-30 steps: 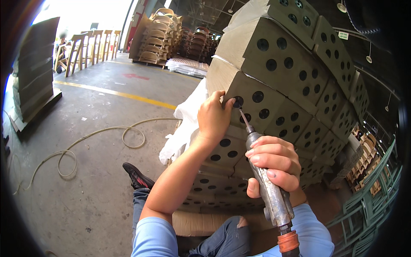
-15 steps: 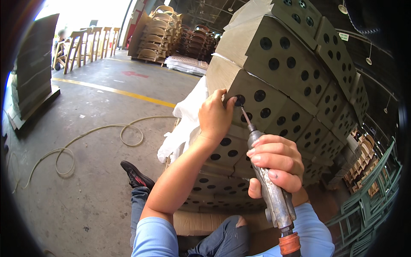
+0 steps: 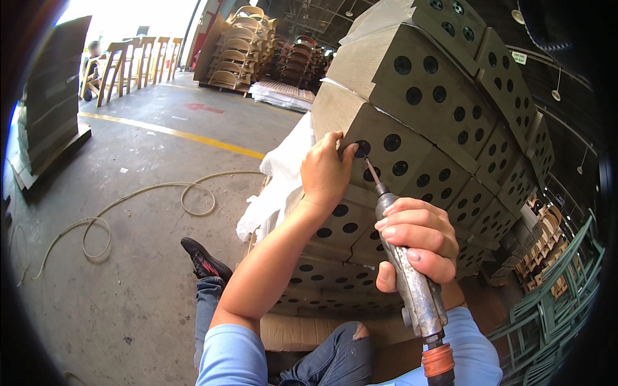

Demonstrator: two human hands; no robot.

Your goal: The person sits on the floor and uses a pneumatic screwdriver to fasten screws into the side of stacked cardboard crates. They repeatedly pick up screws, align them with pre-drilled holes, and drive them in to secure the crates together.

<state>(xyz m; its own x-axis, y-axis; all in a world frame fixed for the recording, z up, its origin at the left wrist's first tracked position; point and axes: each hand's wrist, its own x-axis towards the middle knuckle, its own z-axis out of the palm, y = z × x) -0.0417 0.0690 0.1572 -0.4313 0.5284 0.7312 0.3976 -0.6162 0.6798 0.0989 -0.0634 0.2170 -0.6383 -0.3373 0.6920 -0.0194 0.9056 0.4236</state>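
Observation:
My right hand [image 3: 418, 241] is wrapped round a worn metal air screwdriver [image 3: 412, 283] with an orange-red collar at its lower end. Its thin bit slants up and left, and the tip is at the lower edge of a black disc [image 3: 363, 148]. That disc is set in the flat end of a brown block [image 3: 386, 161], part of a tall stack. My left hand [image 3: 325, 170] grips the block's left edge, fingers bent over the corner and thumb against the disc. Whether a screw sits under the bit is too small to tell.
More stacked blocks with black discs [image 3: 413, 96] rise ahead and to the right. White sheeting [image 3: 277, 180] hangs at the stack's left side. A pale hose [image 3: 148, 190] loops over the floor. Green metal frames [image 3: 553, 315] stand at right; wooden chairs [image 3: 125, 67] and a person are far left.
The view has shifted very slightly. Both hands, the screwdriver and its tip keep the same place against the disc.

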